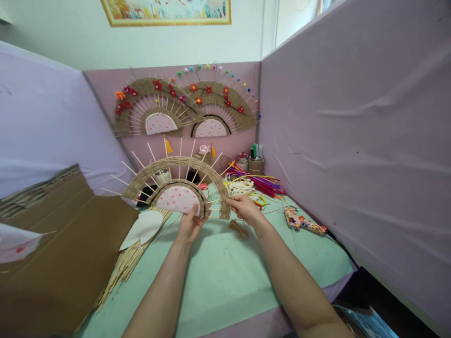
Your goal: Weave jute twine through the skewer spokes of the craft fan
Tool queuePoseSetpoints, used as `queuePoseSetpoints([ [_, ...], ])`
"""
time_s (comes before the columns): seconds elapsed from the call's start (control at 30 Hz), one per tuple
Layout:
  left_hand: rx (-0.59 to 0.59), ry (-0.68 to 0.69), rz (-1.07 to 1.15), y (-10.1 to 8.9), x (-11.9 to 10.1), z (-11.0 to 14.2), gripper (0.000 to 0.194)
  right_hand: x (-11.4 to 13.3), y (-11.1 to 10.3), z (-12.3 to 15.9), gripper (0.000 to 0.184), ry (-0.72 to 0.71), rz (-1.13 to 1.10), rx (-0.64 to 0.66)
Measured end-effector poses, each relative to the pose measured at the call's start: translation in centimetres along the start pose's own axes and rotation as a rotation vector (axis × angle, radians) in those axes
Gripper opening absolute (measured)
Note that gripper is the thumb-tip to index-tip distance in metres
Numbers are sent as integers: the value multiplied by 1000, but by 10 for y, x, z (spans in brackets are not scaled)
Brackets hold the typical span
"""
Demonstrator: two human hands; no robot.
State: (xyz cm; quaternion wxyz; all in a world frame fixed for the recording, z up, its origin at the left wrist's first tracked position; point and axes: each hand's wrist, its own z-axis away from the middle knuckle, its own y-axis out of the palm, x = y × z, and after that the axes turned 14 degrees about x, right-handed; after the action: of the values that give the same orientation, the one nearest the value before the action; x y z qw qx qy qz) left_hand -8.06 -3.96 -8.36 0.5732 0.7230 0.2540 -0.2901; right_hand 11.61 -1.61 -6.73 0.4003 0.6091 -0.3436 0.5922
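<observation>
Your left hand (pixel 192 226) is closed on the lower edge of the half-round fan (pixel 179 184) in the head view, with the thumb pressed on the front of its pink-spotted panel (pixel 176 199) and other fingers at the back. Your right hand (pixel 246 210) pinches the lower right end of the fan's woven outer band (pixel 180 161), fingers drawn together on it. Between them you hold the fan up over the bench (pixel 225 281), its arch uppermost and its thin sticks spreading outward past the band.

Just below your right hand a small bundle of twine (pixel 238 230) lies on the green cover. To the right of that you have a flower-patterned glue gun (pixel 303 221) with a dark cord. Beyond your right hand sit a cream-coloured tangle (pixel 241 187), a heap of purple and red stems (pixel 266 185) and a brown pot of pens (pixel 256 165).

On your left, a big sheet of cardboard (pixel 70 234) stands near white cut-out pieces (pixel 146 227), which rest on a spread of straw-coloured strips (pixel 123 267). Facing you on the pink back panel (pixel 98 84) are two larger fans (pixel 158 88) with red flowers, overlapping each other, yellow tassels (pixel 168 145) hanging beneath.
</observation>
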Motion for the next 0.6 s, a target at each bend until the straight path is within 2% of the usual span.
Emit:
queuePoseSetpoints([
  [0.27, -57, 42, 18, -2, -17, 1, 23, 1, -7, 2, 31, -125, 218, -122],
  [0.43, -82, 62, 50, -3, -26, 2, 28, 4, -14, 2, 28, -211, 226, -236],
  [0.6, -74, 65, 46, -3, -29, 3, 25, 5, -16, 1, 29, -282, 260, -281],
])
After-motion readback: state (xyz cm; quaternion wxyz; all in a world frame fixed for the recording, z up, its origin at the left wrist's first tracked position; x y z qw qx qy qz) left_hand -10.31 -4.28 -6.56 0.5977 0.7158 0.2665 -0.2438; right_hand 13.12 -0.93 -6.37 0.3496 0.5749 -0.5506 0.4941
